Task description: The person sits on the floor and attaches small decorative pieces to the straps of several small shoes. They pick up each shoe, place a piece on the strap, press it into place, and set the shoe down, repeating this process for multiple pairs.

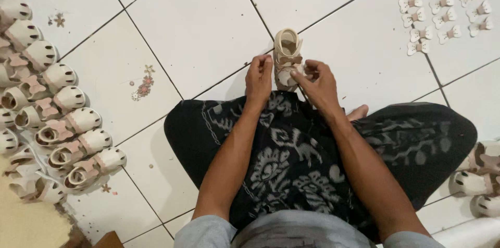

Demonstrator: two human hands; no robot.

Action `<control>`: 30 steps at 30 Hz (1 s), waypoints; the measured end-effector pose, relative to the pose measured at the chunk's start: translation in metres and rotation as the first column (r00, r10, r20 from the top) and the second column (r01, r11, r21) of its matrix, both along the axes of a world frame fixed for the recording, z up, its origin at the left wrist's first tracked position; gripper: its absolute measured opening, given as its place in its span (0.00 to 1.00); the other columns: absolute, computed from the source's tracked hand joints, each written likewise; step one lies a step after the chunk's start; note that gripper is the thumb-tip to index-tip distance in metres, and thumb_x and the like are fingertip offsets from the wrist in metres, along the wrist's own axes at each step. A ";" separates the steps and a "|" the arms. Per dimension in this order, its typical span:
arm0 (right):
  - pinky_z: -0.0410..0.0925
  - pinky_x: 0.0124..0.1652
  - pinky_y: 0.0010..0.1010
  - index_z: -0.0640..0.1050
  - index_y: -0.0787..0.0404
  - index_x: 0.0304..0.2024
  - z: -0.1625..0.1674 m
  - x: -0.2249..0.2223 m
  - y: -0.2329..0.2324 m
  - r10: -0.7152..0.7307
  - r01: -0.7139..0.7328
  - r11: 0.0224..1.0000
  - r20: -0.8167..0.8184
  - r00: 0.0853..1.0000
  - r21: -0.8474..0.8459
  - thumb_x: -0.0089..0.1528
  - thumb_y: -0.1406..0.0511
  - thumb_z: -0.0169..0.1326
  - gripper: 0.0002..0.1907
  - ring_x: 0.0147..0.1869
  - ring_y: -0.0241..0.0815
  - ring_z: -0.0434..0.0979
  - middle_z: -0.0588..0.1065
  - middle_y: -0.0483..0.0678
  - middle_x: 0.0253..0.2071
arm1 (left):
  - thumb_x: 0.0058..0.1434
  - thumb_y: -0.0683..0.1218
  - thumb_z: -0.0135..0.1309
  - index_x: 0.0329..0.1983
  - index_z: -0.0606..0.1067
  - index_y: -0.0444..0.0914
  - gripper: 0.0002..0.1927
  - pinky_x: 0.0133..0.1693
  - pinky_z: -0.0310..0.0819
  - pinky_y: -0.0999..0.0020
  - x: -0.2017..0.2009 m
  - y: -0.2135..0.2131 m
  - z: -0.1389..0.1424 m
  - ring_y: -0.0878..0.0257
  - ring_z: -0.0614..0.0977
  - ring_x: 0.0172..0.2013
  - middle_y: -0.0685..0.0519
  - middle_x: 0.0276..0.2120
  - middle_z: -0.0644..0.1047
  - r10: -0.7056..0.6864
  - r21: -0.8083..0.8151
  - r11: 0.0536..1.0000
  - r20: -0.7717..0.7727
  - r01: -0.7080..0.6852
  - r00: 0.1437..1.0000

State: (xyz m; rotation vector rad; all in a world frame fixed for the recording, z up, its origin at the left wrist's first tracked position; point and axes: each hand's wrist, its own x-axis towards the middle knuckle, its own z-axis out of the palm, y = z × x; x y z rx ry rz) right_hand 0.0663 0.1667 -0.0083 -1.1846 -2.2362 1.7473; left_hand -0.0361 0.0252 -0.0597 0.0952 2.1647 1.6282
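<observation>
Pressing a brown bow (pixel 289 61) onto a small cream shoe (pixel 287 56) on the floor (pixel 203 24), left hand (pixel 259 78) and right hand (pixel 317 82) both pinch it, while finished shoes (pixel 57 123) line the left and loose bows (pixel 442 3) wait.

This looks like a small home workshop for making children's shoes. The work goes on at floor level, on a white tiled floor (pixel 198 24). A long row of matching cream shoes (pixel 57 123) lies along one side, more shoes (pixel 482 175) sit at the other, and small bow-shaped trims (pixel 442 5) are laid out in neat rows.
</observation>
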 end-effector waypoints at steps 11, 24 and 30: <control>0.79 0.44 0.30 0.63 0.71 0.65 0.050 0.012 -0.013 -0.276 0.140 0.808 -0.159 0.948 -0.572 0.58 0.65 0.65 0.37 0.52 0.42 0.80 0.68 0.58 0.58 | 0.75 0.57 0.41 0.58 0.71 0.33 0.24 0.46 0.76 0.66 0.010 0.003 0.039 0.61 0.79 0.44 0.49 0.46 0.78 -0.081 0.501 0.849 0.438 -0.168 0.895; 0.73 0.29 0.26 0.76 0.59 0.59 0.221 0.072 0.001 0.541 -0.436 0.800 -0.184 0.820 0.412 0.57 0.63 0.65 0.28 0.30 0.34 0.74 0.73 0.49 0.59 | 0.77 0.69 0.27 0.67 0.67 0.32 0.39 0.47 0.82 0.57 0.070 -0.024 0.158 0.51 0.83 0.47 0.41 0.51 0.80 -0.542 0.834 0.545 0.428 -0.086 0.723; 0.79 0.37 0.29 0.78 0.58 0.54 0.235 0.064 0.001 0.657 -0.606 0.725 -0.065 0.751 0.326 0.57 0.59 0.63 0.24 0.40 0.38 0.82 0.71 0.50 0.60 | 0.79 0.65 0.33 0.68 0.67 0.33 0.34 0.49 0.82 0.62 0.084 -0.031 0.160 0.57 0.83 0.50 0.44 0.52 0.78 -0.527 0.806 0.572 0.502 -0.150 0.686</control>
